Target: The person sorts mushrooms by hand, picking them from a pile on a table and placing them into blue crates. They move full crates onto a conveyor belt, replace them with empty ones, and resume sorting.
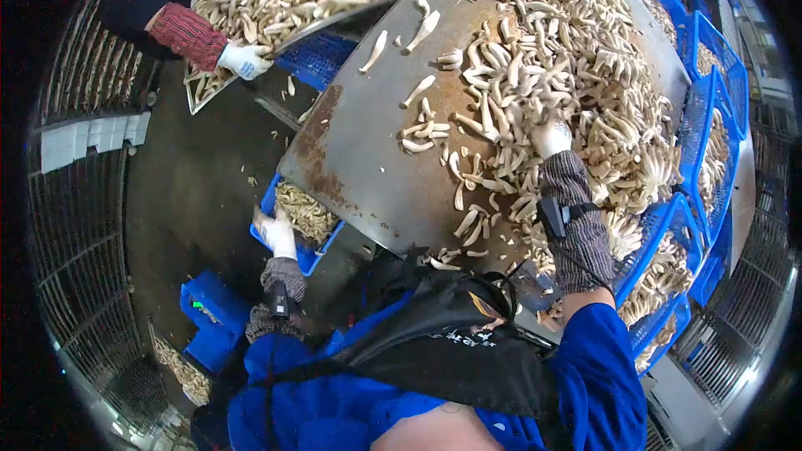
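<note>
Pale mushrooms lie in a large heap on the metal table, with a few scattered singly towards its left side. My right hand, in a white glove, reaches into the heap; its fingertips are hidden among the mushrooms, and what they hold cannot be made out. Left of the table's near corner, my left hand, also gloved in white, is over the left edge of a blue basket that holds small mushroom pieces. Its fingers are spread, with nothing visible between them.
At the upper left, a co-worker's gloved hand grips a metal tray full of mushrooms. Blue baskets with mushrooms line the table's right side. Another blue container stands on the floor at the lower left.
</note>
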`<state>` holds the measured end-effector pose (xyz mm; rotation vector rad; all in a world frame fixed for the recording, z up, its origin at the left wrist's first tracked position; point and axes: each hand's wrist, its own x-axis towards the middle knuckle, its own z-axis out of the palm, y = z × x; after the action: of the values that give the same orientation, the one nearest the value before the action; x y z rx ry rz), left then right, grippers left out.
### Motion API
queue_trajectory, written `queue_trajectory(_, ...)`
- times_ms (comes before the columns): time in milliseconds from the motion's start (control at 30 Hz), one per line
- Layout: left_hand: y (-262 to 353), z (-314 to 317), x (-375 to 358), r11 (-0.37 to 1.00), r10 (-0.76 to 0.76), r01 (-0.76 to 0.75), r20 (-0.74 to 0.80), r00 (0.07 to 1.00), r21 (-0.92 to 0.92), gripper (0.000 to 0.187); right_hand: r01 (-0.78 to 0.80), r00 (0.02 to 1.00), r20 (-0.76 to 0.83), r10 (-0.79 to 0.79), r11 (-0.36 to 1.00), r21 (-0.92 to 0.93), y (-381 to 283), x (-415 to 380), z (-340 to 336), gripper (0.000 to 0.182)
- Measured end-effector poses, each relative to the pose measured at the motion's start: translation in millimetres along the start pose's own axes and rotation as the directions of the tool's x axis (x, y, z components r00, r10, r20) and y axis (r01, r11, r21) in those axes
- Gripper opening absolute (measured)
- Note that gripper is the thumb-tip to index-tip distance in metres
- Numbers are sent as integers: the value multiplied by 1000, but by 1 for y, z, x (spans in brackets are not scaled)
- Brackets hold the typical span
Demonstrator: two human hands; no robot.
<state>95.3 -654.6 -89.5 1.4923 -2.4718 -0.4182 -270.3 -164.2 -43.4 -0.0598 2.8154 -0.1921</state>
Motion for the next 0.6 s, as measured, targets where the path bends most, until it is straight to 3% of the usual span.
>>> queue_trajectory(67, 90, -8, 8, 934, 337, -348, -126, 933, -80, 54, 50, 998, -56, -35, 951, 305, -5, -22, -28, 48)
queue_trajectory(133, 189, 6, 9, 762, 578, -590, -131, 805, -265, 43, 122, 991, -77, -105, 960, 254, 29, -19, -13, 43)
queue_trajectory(167, 222, 42, 13, 670, 670, -651, -85, 737, -356, 51, 157, 986, -88, -140, 961, 227, 46, -17, -5, 41)
queue_trajectory(200, 265, 63, 8, 667, 705, -654, 18, 709, -355, 54, 216, 967, -123, -221, 975, -55, 72, -13, 10, 44)
queue_trajectory(267, 347, 87, 2, 487, 873, -839, 144, 465, -242, 58, 309, 805, -361, -470, 853, -420, 80, -30, -6, 42)
queue_trajectory(300, 377, 105, 4, 409, 912, -886, 138, 386, -219, 57, 150, 935, -324, -143, 989, -3, 66, -41, -28, 44)
queue_trajectory(333, 403, 118, 6, 325, 944, -926, 132, 304, -194, 57, -87, 976, -150, 158, 914, 396, 57, -48, -44, 47)
queue_trajectory(367, 426, 121, 9, 326, 912, -927, 317, 259, -183, 52, -202, 926, -166, 338, 818, 538, 53, -59, -51, 53)
queue_trajectory(400, 446, 124, 13, 323, 846, -931, 493, 205, -168, 46, -83, 917, -263, 301, 786, 613, 71, -57, -35, 58)
queue_trajectory(433, 456, 136, 16, 257, 911, -949, 373, 175, -183, 31, -118, 924, -207, 322, 754, 647, 81, -61, -32, 61)
queue_trajectory(467, 464, 148, 22, 270, 881, -925, 457, 125, -268, 31, -123, 917, -211, 339, 744, 657, 89, -66, -26, 65)
queue_trajectory(500, 472, 142, 21, 320, 850, -895, 511, 127, -310, 32, -128, 910, -216, 355, 734, 667, 89, -73, -27, 68)
queue_trajectory(533, 473, 140, 19, 375, 815, -860, 565, 129, -345, 32, -25, 900, -293, 321, 710, 704, 77, -76, -30, 68)
queue_trajectory(600, 470, 114, 7, 504, 785, -759, 585, 203, -412, 36, 31, 930, -323, 174, 840, 542, 67, -77, -31, 63)
